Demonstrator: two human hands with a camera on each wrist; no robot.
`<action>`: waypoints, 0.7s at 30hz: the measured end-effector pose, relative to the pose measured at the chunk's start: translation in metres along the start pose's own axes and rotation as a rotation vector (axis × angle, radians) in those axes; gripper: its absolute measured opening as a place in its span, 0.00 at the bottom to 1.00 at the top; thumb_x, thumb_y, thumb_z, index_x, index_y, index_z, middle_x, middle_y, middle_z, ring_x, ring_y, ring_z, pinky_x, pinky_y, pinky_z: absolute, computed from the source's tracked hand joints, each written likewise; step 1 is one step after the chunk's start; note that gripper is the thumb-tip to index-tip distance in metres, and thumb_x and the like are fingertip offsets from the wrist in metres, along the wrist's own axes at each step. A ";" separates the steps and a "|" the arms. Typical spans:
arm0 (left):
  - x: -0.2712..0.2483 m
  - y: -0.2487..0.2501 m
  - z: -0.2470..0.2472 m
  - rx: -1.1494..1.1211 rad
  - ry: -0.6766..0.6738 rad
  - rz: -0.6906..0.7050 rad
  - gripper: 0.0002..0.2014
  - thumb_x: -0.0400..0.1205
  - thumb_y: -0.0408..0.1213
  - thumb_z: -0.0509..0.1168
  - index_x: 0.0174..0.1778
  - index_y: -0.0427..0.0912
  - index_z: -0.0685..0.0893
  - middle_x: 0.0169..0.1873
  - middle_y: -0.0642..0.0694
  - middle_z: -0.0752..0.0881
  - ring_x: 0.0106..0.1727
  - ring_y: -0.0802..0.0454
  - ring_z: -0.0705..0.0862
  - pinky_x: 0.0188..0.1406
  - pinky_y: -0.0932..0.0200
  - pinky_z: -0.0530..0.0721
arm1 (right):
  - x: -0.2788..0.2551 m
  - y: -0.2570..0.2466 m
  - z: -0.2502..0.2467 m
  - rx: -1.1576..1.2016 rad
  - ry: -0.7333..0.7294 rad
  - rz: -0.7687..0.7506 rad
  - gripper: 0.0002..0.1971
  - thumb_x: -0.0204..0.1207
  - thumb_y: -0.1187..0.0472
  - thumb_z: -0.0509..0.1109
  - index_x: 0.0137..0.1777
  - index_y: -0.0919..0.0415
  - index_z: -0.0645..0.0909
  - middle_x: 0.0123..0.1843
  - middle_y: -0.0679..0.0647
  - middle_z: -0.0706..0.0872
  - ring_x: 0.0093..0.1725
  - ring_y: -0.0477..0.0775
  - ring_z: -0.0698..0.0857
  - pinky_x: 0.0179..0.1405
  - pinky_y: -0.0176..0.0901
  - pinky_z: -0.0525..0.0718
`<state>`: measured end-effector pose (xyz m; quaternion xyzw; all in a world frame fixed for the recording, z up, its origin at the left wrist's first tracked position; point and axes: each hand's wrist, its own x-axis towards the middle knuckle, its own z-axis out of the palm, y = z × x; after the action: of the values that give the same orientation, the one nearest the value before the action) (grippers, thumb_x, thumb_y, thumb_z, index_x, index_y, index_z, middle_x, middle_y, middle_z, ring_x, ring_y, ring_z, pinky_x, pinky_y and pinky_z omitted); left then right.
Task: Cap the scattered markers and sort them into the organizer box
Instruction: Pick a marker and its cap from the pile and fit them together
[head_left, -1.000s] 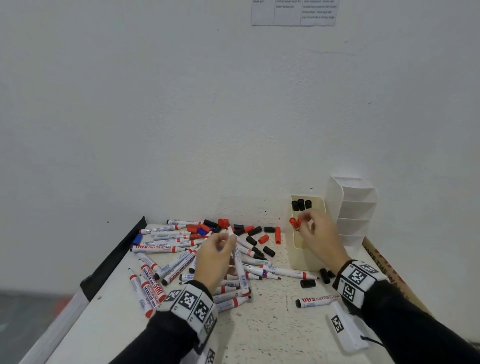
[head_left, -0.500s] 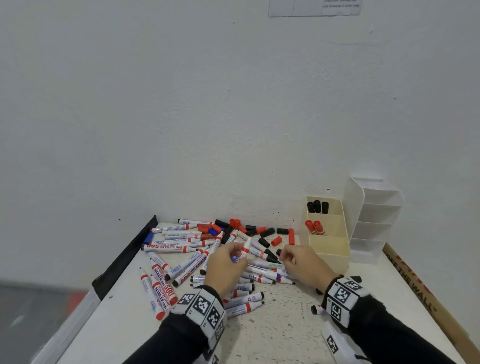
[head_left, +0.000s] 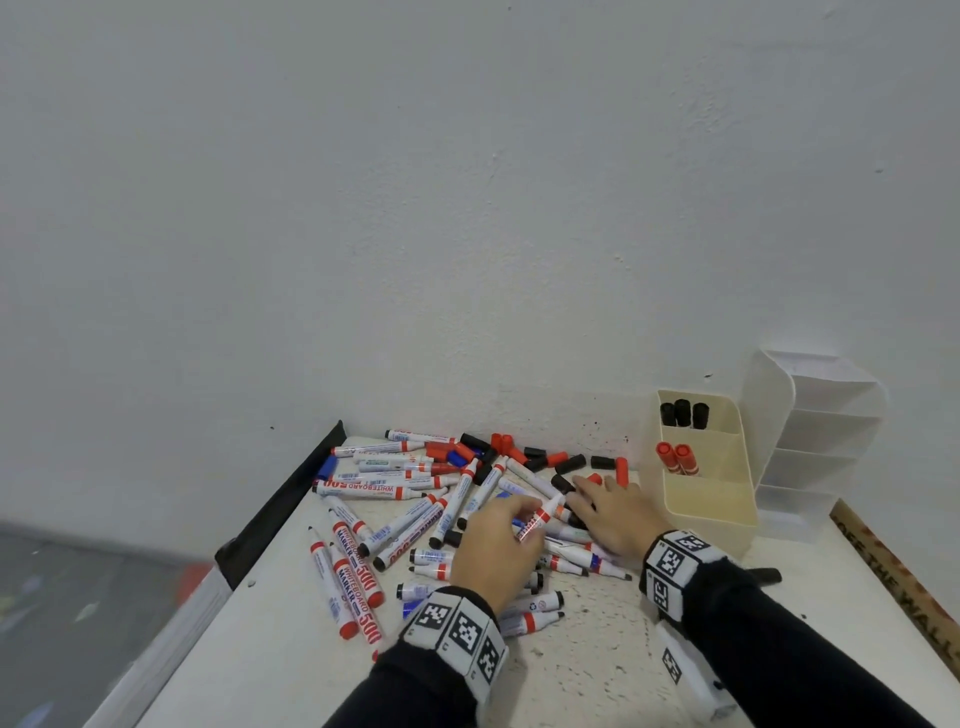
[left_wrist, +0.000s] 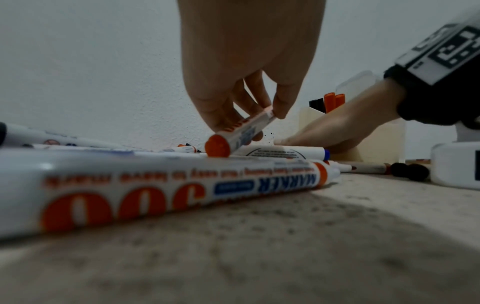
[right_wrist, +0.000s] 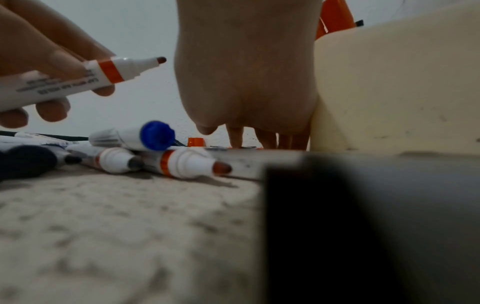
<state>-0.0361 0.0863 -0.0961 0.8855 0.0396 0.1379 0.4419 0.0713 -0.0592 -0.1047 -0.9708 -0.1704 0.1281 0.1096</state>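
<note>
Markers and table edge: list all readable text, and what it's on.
"WHITEBOARD MARKER 500": marker barrels, upside down to the head view.
"MARKER": near marker, mirrored.
"OFF THE WALL": strip at the table's right edge.
Fine print on the held marker: too blurred.
Wristbands: coded squares only.

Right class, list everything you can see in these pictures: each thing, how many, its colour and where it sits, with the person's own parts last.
Loose markers: many, white with red, black or blue trim, piled on the table's left and middle.
Held marker: one, white with red band, uncapped, in the left hand.
Loose caps: several, red, black and blue, near the wall.
Organizer: one, cream, right of the pile; three black-capped markers in its far compartment, two red-capped in the middle.
White rack: one, beside the organizer.
Table: one, speckled white.
Left hand: pinches the held marker.
Right hand: fingers down among the caps; what they touch is unclear.
</note>
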 end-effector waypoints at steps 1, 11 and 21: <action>0.000 0.000 0.002 0.004 -0.002 0.007 0.14 0.81 0.37 0.65 0.63 0.49 0.82 0.55 0.54 0.84 0.52 0.62 0.81 0.56 0.65 0.83 | 0.001 -0.002 -0.001 -0.012 -0.021 0.013 0.26 0.84 0.44 0.43 0.81 0.47 0.53 0.80 0.61 0.62 0.78 0.66 0.60 0.76 0.60 0.62; 0.001 0.000 0.005 0.022 0.035 0.040 0.17 0.84 0.37 0.61 0.69 0.47 0.77 0.63 0.53 0.80 0.59 0.64 0.76 0.61 0.71 0.73 | -0.001 -0.006 -0.005 0.240 0.252 -0.072 0.11 0.82 0.57 0.57 0.62 0.55 0.71 0.58 0.56 0.79 0.55 0.55 0.80 0.54 0.46 0.79; 0.001 -0.002 0.006 0.017 -0.021 -0.007 0.18 0.83 0.40 0.60 0.70 0.47 0.75 0.62 0.49 0.73 0.57 0.58 0.76 0.58 0.66 0.76 | -0.028 -0.010 -0.013 0.484 0.436 -0.344 0.12 0.74 0.69 0.65 0.49 0.50 0.79 0.46 0.43 0.80 0.42 0.36 0.77 0.40 0.21 0.73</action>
<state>-0.0333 0.0829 -0.1015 0.8904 0.0391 0.1266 0.4355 0.0466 -0.0620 -0.0842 -0.8783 -0.2686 -0.0654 0.3900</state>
